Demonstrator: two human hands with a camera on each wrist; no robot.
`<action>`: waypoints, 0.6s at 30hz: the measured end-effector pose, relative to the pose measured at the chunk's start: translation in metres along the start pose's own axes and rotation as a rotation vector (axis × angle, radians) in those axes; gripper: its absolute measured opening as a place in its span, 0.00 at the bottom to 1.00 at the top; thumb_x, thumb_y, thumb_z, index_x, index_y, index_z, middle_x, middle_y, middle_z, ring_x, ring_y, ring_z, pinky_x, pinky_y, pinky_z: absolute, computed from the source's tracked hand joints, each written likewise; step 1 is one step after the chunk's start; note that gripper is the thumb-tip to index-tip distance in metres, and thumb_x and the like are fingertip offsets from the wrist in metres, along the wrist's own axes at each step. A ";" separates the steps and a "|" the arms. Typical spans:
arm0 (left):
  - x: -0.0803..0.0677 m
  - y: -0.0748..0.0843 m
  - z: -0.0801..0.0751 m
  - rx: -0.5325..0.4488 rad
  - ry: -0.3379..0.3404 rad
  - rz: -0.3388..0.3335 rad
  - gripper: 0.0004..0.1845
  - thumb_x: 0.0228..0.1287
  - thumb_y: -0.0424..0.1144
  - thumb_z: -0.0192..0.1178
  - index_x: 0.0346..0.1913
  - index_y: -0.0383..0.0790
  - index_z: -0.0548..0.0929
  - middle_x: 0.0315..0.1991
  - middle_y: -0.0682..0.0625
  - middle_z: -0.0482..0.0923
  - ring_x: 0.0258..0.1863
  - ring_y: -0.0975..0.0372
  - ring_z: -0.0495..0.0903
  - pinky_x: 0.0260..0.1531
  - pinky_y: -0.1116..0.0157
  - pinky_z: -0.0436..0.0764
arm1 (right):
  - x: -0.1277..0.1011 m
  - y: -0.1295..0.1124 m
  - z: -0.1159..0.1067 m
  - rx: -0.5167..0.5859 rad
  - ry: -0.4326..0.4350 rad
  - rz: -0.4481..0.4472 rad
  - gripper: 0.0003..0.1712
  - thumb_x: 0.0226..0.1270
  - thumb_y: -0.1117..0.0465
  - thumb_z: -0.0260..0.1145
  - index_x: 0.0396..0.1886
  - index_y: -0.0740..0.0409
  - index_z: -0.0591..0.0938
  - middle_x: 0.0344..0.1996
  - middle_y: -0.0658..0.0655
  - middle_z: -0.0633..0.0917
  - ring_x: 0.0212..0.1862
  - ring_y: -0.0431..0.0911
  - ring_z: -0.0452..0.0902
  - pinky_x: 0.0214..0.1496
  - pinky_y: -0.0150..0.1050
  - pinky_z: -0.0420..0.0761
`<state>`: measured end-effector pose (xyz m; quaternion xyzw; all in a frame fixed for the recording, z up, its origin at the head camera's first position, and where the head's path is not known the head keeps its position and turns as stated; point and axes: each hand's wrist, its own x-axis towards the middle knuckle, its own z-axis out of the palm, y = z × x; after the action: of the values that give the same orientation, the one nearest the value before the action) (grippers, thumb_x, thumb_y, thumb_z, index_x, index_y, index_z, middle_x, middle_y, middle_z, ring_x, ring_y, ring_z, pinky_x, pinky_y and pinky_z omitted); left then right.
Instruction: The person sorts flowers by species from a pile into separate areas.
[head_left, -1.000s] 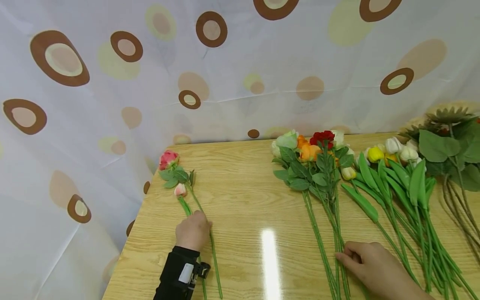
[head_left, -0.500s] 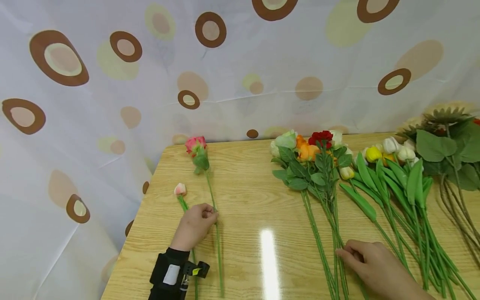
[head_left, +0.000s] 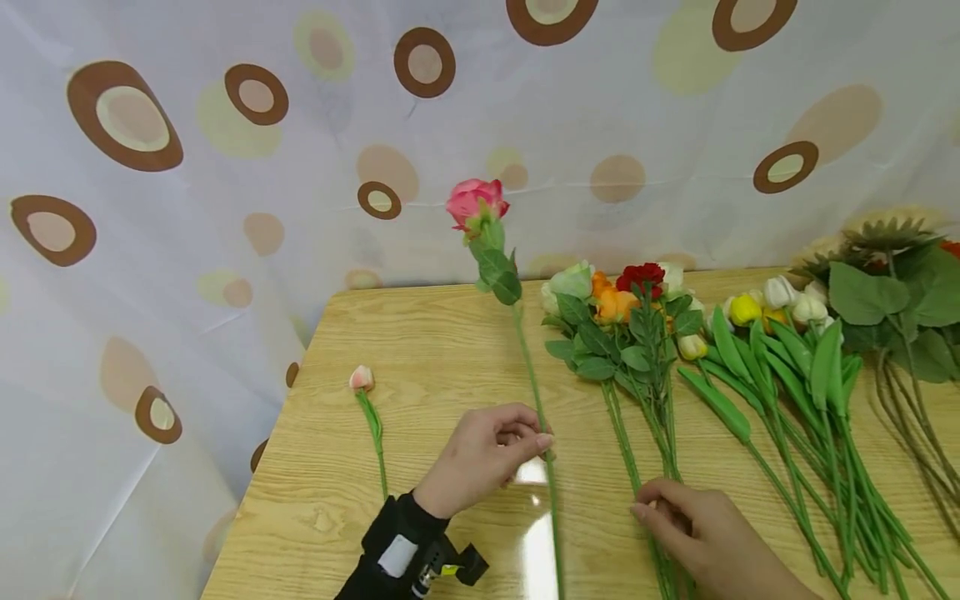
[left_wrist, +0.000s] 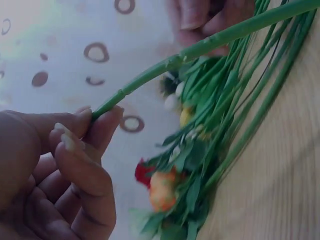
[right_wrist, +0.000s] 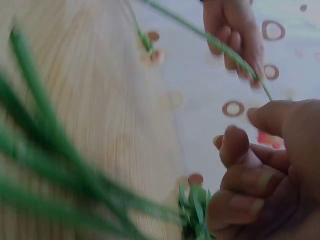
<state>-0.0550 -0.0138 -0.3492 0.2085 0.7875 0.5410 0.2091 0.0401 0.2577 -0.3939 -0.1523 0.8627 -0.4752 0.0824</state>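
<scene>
My left hand (head_left: 483,458) pinches the green stem of a pink rose (head_left: 477,204) between thumb and fingertips. The rose stands tilted, its bloom raised in front of the curtain. In the left wrist view the stem (left_wrist: 220,37) runs from the pinched fingertips to the upper right. My right hand (head_left: 701,533) hovers by the lower stems of a bunch of roses (head_left: 637,358); its fingers curl loosely. The right wrist view shows nothing between that hand's thumb (right_wrist: 272,117) and fingers. A single pale pink tulip (head_left: 362,379) lies at the left, its lower stem hidden behind the left wrist.
Several white and yellow tulips (head_left: 787,367) with long green stems lie right of the roses. Broad-leaved flowers (head_left: 892,292) lie at the far right. Behind the wooden table (head_left: 450,342) hangs a patterned curtain (head_left: 480,108).
My left hand has lifted the pink rose off the table and carried it right, away from the tulip. My right hand has shifted slightly left.
</scene>
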 end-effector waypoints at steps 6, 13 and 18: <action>0.010 0.016 0.041 -0.068 -0.104 0.087 0.08 0.69 0.45 0.63 0.43 0.45 0.84 0.32 0.49 0.86 0.13 0.70 0.70 0.16 0.72 0.70 | 0.006 -0.012 0.022 0.324 -0.145 -0.179 0.10 0.77 0.73 0.50 0.45 0.65 0.79 0.16 0.57 0.79 0.16 0.34 0.71 0.17 0.29 0.70; 0.006 0.007 0.038 -0.118 -0.105 0.076 0.10 0.71 0.47 0.61 0.50 0.49 0.84 0.36 0.50 0.88 0.18 0.52 0.76 0.19 0.72 0.73 | -0.001 -0.012 0.011 0.184 -0.097 -0.139 0.12 0.77 0.70 0.52 0.33 0.56 0.76 0.13 0.47 0.74 0.17 0.25 0.62 0.16 0.28 0.67; -0.007 -0.017 0.006 -0.019 0.057 0.005 0.09 0.74 0.46 0.57 0.51 0.52 0.84 0.36 0.49 0.88 0.20 0.53 0.78 0.22 0.70 0.75 | -0.007 -0.002 -0.009 -0.128 -0.014 0.075 0.17 0.78 0.61 0.55 0.24 0.52 0.70 0.13 0.40 0.63 0.14 0.29 0.54 0.17 0.28 0.63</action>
<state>-0.0475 -0.0184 -0.3665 0.1928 0.7874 0.5548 0.1872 0.0445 0.2662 -0.3870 -0.1282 0.8957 -0.4147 0.0965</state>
